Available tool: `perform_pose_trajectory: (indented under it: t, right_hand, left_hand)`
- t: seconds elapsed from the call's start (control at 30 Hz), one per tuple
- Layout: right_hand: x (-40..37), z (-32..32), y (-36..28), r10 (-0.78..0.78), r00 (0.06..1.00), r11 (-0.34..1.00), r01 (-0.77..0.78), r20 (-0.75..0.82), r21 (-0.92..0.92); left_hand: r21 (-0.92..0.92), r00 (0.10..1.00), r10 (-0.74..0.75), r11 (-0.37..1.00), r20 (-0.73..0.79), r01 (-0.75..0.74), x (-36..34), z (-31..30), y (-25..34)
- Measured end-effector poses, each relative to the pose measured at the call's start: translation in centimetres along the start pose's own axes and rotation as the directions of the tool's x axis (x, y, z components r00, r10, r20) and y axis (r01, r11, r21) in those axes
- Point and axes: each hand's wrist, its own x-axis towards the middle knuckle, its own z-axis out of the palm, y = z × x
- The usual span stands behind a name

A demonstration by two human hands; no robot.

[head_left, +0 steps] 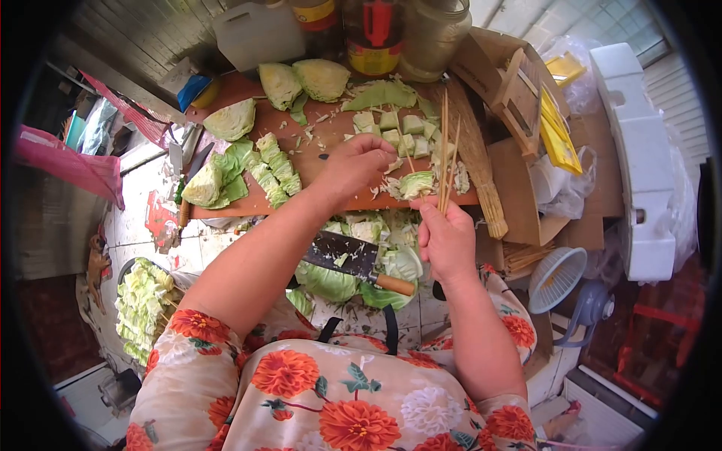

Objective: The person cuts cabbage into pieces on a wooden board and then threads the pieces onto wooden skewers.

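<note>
My right hand [445,239] pinches a bundle of thin bamboo skewers [445,150] that stand upright over the wooden cutting board [316,143]. My left hand [355,164] reaches over the board with its fingers curled on a small piece of cabbage beside a cut cabbage chunk [417,183]. Cabbage squares [398,128] lie in a cluster further back. Cabbage wedges [301,81] and leaf strips [274,169] cover the left and far parts of the board.
A cleaver [350,258] with a wooden handle rests on cabbage leaves in a bowl below the board. A basin of skewered cabbage [143,304] sits at lower left. Bottles and jars [372,34] line the far edge. A small fan [560,282] and cardboard box [519,113] stand at right.
</note>
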Motion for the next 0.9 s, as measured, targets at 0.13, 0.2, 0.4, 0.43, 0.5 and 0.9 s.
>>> perform_pose_trajectory:
  t: [0.13, 0.2, 0.4, 0.43, 0.5, 0.9]
  right_hand:
    - [-0.8, -0.7, -1.1, -0.019, 0.997, 0.998, 0.023, -0.072, 0.056]
    - [-1.1, -1.3, -1.2, -0.017, 0.999, 0.998, 0.02, -0.049, 0.06]
    - [-1.7, -2.5, -1.4, -0.029, 1.0, 0.997, 0.029, 0.0, 0.077]
    - [-1.7, -2.6, -1.4, -0.033, 0.999, 0.997, 0.034, -0.007, 0.072]
    - [-1.9, -2.9, -1.5, -0.038, 0.999, 0.997, 0.039, -0.015, 0.069]
    - [-2.6, -3.1, -1.2, 0.022, 0.996, 1.0, -0.02, 0.084, -0.015]
  left_hand:
    - [0.545, 0.955, 0.226, 0.834, -0.192, -0.088, 3.8, -0.9, -2.5]
    - [0.797, 0.959, 0.09, 0.58, -0.268, 0.168, 4.6, -0.3, -3.1]
    - [0.885, 0.952, 0.182, 0.443, -0.246, 0.144, 6.8, 0.3, -4.5]
    - [0.886, 0.953, 0.181, 0.441, -0.242, 0.141, 6.7, 0.5, -4.2]
    - [0.88, 0.961, 0.122, 0.443, -0.248, 0.17, 6.6, 0.7, -3.6]
    - [-0.285, 0.981, 0.022, 0.955, -0.193, -0.077, 5.5, 0.0, -1.5]
